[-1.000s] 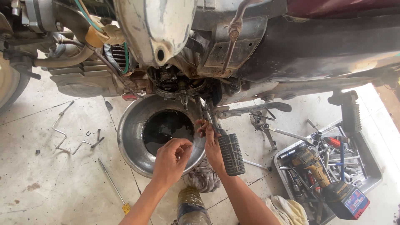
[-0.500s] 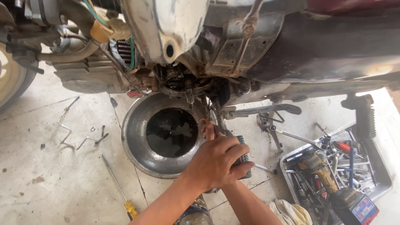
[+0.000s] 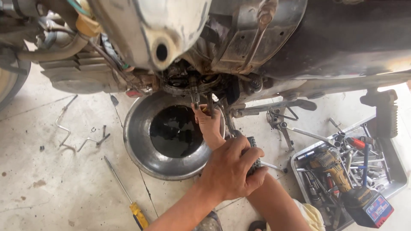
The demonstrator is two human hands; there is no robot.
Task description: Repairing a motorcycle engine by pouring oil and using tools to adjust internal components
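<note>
A motorcycle engine underside (image 3: 188, 81) hangs above a round steel basin (image 3: 139, 147) holding dark oil (image 3: 175, 130). My right hand (image 3: 208, 124) reaches up over the basin's right rim to the engine's bottom. Its fingers are pinched on a small part there that I cannot make out. My left hand (image 3: 231, 169) crosses over my right forearm and is closed around a black ribbed rubber footpeg (image 3: 253, 147) just right of the basin.
A yellow-handled screwdriver (image 3: 128, 201) lies on the concrete floor left of my arm. Bent metal rods (image 3: 64, 128) lie farther left. A metal tray (image 3: 396, 179) at right holds sockets, wrenches and a yellow-black cordless drill (image 3: 342, 179). Another footpeg (image 3: 385, 115) sticks out at right.
My left hand moved right from above the basin, crossed over the right forearm and took hold of the footpeg. My right hand stays under the engine. The view shifted slightly closer.
</note>
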